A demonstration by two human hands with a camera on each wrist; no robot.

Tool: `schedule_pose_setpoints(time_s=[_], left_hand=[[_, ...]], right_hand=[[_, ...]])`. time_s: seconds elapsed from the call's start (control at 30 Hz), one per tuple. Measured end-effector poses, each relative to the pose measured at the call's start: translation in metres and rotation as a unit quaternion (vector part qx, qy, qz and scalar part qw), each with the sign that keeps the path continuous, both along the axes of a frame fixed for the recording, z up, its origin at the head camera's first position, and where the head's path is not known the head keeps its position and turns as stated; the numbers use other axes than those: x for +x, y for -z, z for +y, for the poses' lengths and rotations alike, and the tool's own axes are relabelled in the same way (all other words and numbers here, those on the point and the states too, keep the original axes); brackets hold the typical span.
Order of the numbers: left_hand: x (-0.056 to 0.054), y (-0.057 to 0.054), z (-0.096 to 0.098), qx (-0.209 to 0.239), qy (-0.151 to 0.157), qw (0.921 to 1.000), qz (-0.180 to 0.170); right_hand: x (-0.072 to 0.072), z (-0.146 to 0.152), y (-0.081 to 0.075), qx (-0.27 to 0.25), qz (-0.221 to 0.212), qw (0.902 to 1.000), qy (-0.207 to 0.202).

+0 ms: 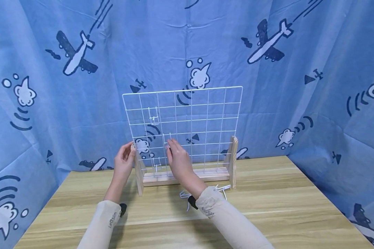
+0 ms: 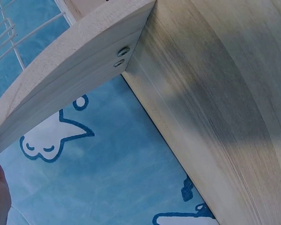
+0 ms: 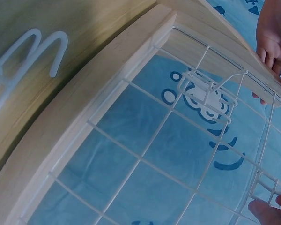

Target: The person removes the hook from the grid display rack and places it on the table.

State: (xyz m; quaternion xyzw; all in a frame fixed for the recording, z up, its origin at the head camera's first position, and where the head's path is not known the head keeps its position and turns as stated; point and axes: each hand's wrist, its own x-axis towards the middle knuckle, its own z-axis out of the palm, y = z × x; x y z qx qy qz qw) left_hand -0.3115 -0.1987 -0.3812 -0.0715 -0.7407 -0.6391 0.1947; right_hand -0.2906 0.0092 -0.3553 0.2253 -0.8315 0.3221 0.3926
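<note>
A white wire grid panel [image 1: 183,90] stands upright in a wooden stand [image 1: 205,177]. My left hand [image 1: 124,160] holds the upper end of the stand's left side post [image 1: 139,180], its fingertips just showing at the edge of the left wrist view. In front of the grid, my right hand [image 1: 180,160] pinches a small white wire hook [image 3: 267,182] against the mesh; the palm partly hides it in the head view. Another hook [image 1: 154,119] hangs higher on the left part of the grid. A further hook [image 3: 208,96] hangs low, near the wooden base.
Loose white wire hooks [image 1: 223,188] lie on the wood-grain table [image 1: 283,207] beneath my right forearm, partly covered. The right side post [image 1: 233,162] holds the grid's other edge. A blue curtain [image 1: 187,41] printed with planes hangs behind and at both sides.
</note>
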Motion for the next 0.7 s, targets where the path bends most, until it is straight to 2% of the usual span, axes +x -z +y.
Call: schedule_pose_setpoints(time_s=[0.43,0.7], left_hand=[[-0.0006,0.0018,0.0008,0.005,-0.003,1.0,0.006],[-0.0021,0.0029,0.0003,0.002,-0.004,1.0,0.008]], right_hand=[[-0.0015,0.0032,-0.0034,-0.014,0.043,0.999,-0.007],[0.003,0.0073,-0.0082,-0.028,0.055,0.9979,-0.018]])
